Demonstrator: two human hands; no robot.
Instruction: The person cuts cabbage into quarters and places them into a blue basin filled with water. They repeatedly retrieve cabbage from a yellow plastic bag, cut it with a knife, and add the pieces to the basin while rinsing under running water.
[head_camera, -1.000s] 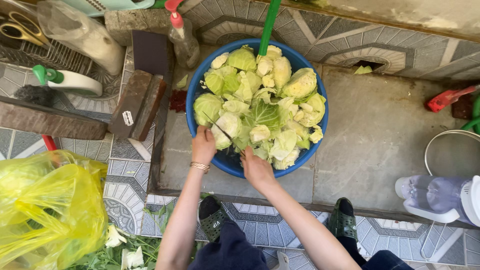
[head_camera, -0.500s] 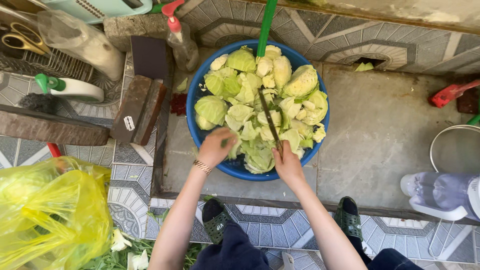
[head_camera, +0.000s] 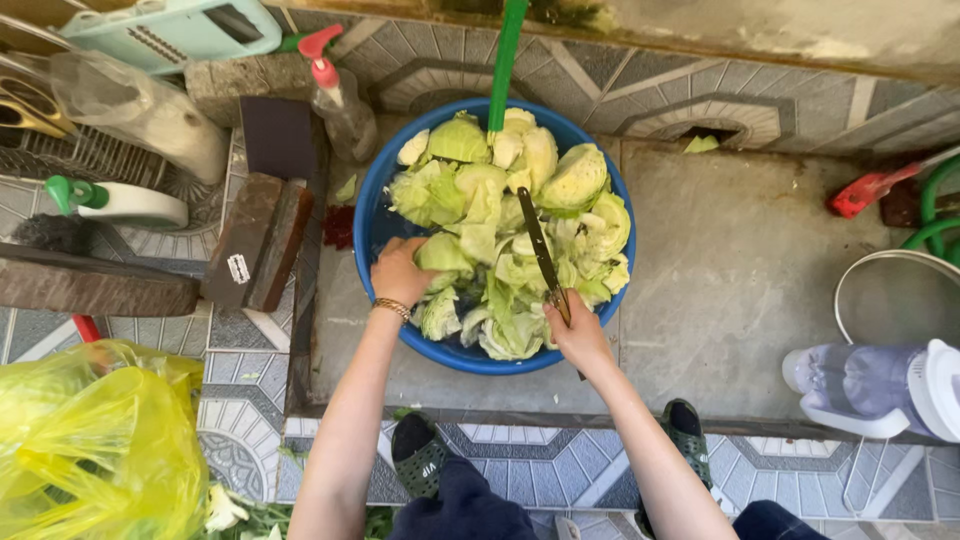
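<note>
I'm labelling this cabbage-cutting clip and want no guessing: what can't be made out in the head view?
- Bottom of the blue basin: buried under the cabbage pieces.
- Knife handle: enclosed by the right hand.
- Left hand fingertips: tucked among the leaves.
- Green hose: cut off by the top edge.
- Yellow bag contents: hidden by crumpled plastic, cropped at the left edge.

You worked in a home's outdoor wash area: patterned floor tiles (head_camera: 560, 470) edged a sunken concrete basin (head_camera: 730, 270), a green hose (head_camera: 505, 60) hung over the blue tub (head_camera: 375, 215) of cabbage pieces (head_camera: 500, 230), and a spray bottle (head_camera: 340, 100) stood at the basin's far left corner.
</note>
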